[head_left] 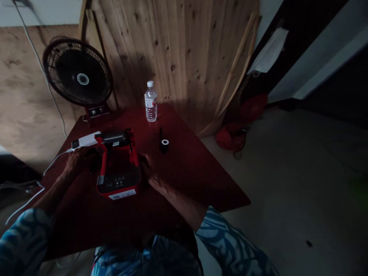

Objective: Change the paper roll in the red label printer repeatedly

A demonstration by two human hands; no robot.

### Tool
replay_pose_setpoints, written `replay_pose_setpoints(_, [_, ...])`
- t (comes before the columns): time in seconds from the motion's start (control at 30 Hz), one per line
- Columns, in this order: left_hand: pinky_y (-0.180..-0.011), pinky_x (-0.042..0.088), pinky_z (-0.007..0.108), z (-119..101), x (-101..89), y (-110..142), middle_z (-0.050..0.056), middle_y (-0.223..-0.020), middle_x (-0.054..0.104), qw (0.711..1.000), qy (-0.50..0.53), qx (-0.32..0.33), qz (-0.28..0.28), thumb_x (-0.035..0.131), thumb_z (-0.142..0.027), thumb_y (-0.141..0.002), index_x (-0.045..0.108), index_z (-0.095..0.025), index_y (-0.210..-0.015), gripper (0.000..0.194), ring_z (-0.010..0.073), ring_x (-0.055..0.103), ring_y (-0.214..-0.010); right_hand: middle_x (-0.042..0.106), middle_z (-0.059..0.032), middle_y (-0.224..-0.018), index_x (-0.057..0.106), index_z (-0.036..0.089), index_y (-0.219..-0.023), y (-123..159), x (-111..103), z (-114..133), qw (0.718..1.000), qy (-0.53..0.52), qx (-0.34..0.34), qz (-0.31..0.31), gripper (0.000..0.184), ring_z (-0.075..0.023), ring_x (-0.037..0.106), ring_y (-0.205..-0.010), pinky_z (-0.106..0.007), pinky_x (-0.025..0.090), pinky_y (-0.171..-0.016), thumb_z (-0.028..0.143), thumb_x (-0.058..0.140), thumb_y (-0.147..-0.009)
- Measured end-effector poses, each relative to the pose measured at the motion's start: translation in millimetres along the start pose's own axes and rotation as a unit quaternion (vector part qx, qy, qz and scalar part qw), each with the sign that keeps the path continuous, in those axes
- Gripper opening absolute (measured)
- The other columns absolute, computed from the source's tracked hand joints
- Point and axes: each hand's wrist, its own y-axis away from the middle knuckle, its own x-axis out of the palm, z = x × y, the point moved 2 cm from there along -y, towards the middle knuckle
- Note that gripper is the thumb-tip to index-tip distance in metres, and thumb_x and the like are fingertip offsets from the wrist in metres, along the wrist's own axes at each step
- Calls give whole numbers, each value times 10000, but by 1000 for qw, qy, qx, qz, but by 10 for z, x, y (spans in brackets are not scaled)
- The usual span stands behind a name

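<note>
Fingers of the right hand (146,166) lie in shadow at the right side of a red and black device (119,174), bent toward it; whether they grip it or only rest against it, I cannot tell. Those of the left hand (78,155) are on the device's left, just beside a white handheld object (89,140), and too dark to show if they hold anything. The device sits on the left half of a dark red table (184,184), its black-edged lid (115,138) raised at the far end, its middle hollow, and a white label (123,194) on its near face.

To the right stands a small black roll (164,148) with a pale ring on top. Farther back is a clear bottle (151,111), upright and white-capped. At the far left a dark fan (77,78) faces the table, before wooden boards (178,50). On the floor, right of the table, lies a red bag (231,137).
</note>
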Motion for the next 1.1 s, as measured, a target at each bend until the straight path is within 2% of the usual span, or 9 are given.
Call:
replay_pose_setpoints(0.13, [-886, 505, 414, -40, -65, 61, 70, -1184, 718, 999, 19, 8, -39, 567, -318, -870, 641, -255, -1135, 283, 345, 634, -1117, 704, -35, -1105, 647, 301, -1178, -102, -172, 35, 999, 25, -27, -30, 318, -224, 643, -1096, -403, 493, -1015, 442, 534, -916])
replay_pose_setpoints(0.23, [-996, 480, 454, -78, -105, 186, 100, -1307, 654, 995, 36, 7, -89, 528, -351, -910, 598, -241, -1204, 321, 361, 579, -1245, 663, -71, -1122, 576, 276, -1262, -242, -446, -4, 987, 37, -34, -153, 395, -220, 625, -1068, -399, 494, -977, 441, 496, -912])
replay_pose_setpoints(0.33, [-1064, 455, 454, -187, -137, 349, 113, -1384, 597, 986, 60, 8, -154, 506, -397, -943, 567, -232, -1271, 372, 335, 548, -1307, 569, -107, -1287, 445, 253, -1387, -374, -671, -169, 965, 52, -18, -257, 549, -234, 553, -1190, -438, 449, -1033, 405, 510, -864])
replay_pose_setpoints(0.47, [-1035, 494, 427, -456, -183, 562, 126, -1305, 659, 944, 117, 34, -307, 579, -358, -920, 632, -184, -1229, 359, 288, 618, -1235, 485, -148, -1423, 401, 195, -1412, -496, -690, -457, 968, 69, 37, -237, 745, -286, 470, -1324, -488, 357, -1135, 321, 639, -717])
replay_pose_setpoints(0.57, [-1036, 501, 427, -634, -178, 673, 106, -1289, 679, 923, 155, 52, -347, 610, -292, -915, 655, -181, -1201, 311, 265, 626, -1225, 538, -140, -1393, 482, 196, -1326, -550, -633, -564, 967, 66, 74, -234, 697, -302, 495, -1306, -502, 348, -1141, 261, 666, -657])
replay_pose_setpoints(0.77, [-1036, 500, 419, -730, -181, 787, 74, -1264, 692, 912, 166, 80, -366, 630, -190, -918, 657, -184, -1186, 269, 246, 636, -1200, 683, -72, -1057, 622, 213, -987, -597, -659, -471, 967, 40, 85, -235, 346, -275, 607, -1081, -477, 456, -1019, 310, 647, -656])
replay_pose_setpoints(0.93, [-992, 516, 364, -844, -239, 953, 27, -1153, 722, 899, 203, 87, -379, 660, -172, -892, 677, -212, -1152, 264, 218, 675, -1097, 693, -77, -1100, 600, 203, -1100, -504, -695, -155, 975, -51, 67, -207, 452, -222, 638, -1022, -390, 519, -895, 460, 618, -729])
replay_pose_setpoints(1.0, [-937, 524, 321, -976, -275, 1058, 14, -1094, 734, 898, 258, 83, -346, 646, -202, -905, 694, -233, -1120, 222, 197, 687, -1034, 699, -61, -1087, 597, 223, -1120, -413, -677, 30, 972, -140, 55, -180, 488, -210, 641, -1000, -355, 524, -849, 490, 669, -718])
replay_pose_setpoints(1.1, [-777, 536, 252, -1252, -348, 1194, 4, -985, 758, 905, 358, 68, -221, 618, -286, -930, 732, -249, -1001, 140, 171, 704, -896, 690, -34, -1067, 623, 259, -1102, -231, -622, 360, 965, -240, 30, -100, 464, -197, 631, -978, -335, 517, -839, 461, 750, -704])
